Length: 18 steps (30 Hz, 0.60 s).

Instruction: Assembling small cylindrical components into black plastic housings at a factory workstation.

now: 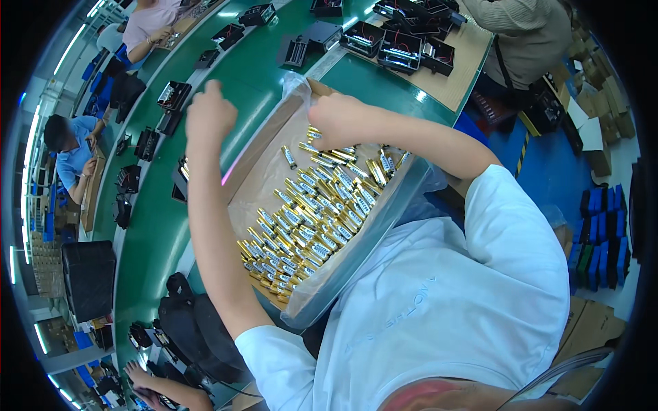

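Gold-and-white cylindrical batteries [308,212] lie heaped in a cardboard box [255,147] lined with clear plastic, right in front of me. My right hand [336,122] is closed over the far right end of the box. Batteries show right beside its curled fingers, but what it grips is hidden. Beyond the box's left side, my left hand [211,115] is raised over the green bench with its fingers curled. Its back faces me, hiding anything inside. Partly behind my left forearm sits a black case [179,183] with gold batteries showing at its edge.
Several black cases [146,144] line the green conveyor [147,250] on the left. More open cases with red wires [401,51] crowd a board at the far right. People work across the conveyor and at the upper right. A black bag [199,322] lies near my left elbow.
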Each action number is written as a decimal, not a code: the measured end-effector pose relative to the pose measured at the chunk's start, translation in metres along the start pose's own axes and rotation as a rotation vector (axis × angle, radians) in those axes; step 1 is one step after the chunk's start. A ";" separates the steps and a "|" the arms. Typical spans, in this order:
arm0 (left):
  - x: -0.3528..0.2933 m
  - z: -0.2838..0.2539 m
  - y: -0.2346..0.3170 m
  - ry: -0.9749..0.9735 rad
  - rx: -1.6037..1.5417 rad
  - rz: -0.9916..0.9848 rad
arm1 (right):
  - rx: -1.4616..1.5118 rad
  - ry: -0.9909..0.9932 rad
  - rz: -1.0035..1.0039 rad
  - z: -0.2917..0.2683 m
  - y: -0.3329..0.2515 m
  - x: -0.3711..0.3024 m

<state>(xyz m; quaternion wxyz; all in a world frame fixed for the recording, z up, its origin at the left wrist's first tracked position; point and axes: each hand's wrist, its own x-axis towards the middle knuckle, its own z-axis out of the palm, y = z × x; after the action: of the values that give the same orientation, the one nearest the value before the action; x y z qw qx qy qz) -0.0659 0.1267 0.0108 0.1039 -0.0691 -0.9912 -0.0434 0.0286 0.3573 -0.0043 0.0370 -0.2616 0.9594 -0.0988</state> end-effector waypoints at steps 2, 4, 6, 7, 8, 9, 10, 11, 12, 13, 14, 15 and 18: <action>0.017 0.012 0.014 -0.044 -0.047 0.072 | 0.021 -0.027 -0.010 0.000 0.003 0.002; 0.030 0.021 0.021 -0.181 -0.428 0.036 | 0.045 -0.053 -0.023 0.001 0.002 0.004; 0.049 0.039 0.024 -0.169 -0.460 0.033 | 0.050 -0.069 -0.020 0.000 -0.002 0.006; 0.060 0.051 0.026 -0.165 -0.504 0.023 | 0.051 -0.101 -0.016 0.000 -0.004 0.008; 0.069 0.061 0.028 -0.160 -0.548 0.010 | 0.052 -0.133 -0.016 -0.001 -0.005 0.010; 0.076 0.070 0.028 -0.154 -0.593 -0.005 | 0.052 -0.166 -0.018 -0.001 -0.006 0.013; 0.084 0.077 0.033 -0.150 -0.592 0.006 | 0.050 -0.157 -0.010 -0.001 -0.003 0.016; 0.090 0.084 0.039 -0.129 -0.621 0.018 | 0.062 -0.180 -0.007 0.001 0.000 0.019; 0.093 0.089 0.044 -0.110 -0.648 0.027 | 0.077 -0.206 -0.006 0.004 0.001 0.023; 0.096 0.093 0.047 -0.090 -0.675 0.034 | 0.092 -0.231 -0.007 0.007 0.002 0.027; 0.099 0.095 0.047 -0.069 -0.702 0.040 | 0.107 -0.258 -0.010 0.009 0.004 0.029; 0.100 0.092 0.048 -0.064 -0.700 0.043 | 0.104 -0.252 -0.011 0.009 0.005 0.030; 0.093 0.082 0.042 -0.193 -1.050 -0.075 | 0.086 -0.143 -0.039 0.009 0.007 0.026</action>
<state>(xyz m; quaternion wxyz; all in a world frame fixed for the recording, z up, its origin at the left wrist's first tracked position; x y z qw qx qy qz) -0.1666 0.1886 -0.0462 -0.0379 -0.0800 -0.8429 -0.5307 0.0037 0.3487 -0.0154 0.1148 -0.2848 0.9439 -0.1217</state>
